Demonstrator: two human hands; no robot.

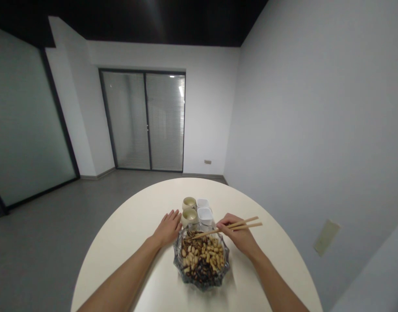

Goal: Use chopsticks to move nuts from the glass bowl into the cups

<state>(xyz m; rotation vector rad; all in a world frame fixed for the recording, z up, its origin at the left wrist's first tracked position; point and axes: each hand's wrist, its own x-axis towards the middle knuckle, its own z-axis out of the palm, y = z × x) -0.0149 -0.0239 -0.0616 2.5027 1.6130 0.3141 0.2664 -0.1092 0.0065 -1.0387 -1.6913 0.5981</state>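
Observation:
My right hand (236,232) is closed around a pair of wooden chopsticks (246,222), whose tips reach down into a scalloped glass bowl (225,264). In the bowl lie peanuts in the shell (214,255), pistachios (190,255), striped sunflower seeds (193,242) and dark seeds (203,272), in separate groups. Whether the tips grip a seed is too small to tell. My left hand (168,227) lies flat on the table with its fingers stretched out, just left of the bowl and cups, holding nothing.
Two pale green cups (189,216) and two small white square dishes (205,215) stand directly behind the bowl. Everything rests on a round cream table (127,242). A white wall (316,121) runs along the right, and glass doors (143,121) are beyond.

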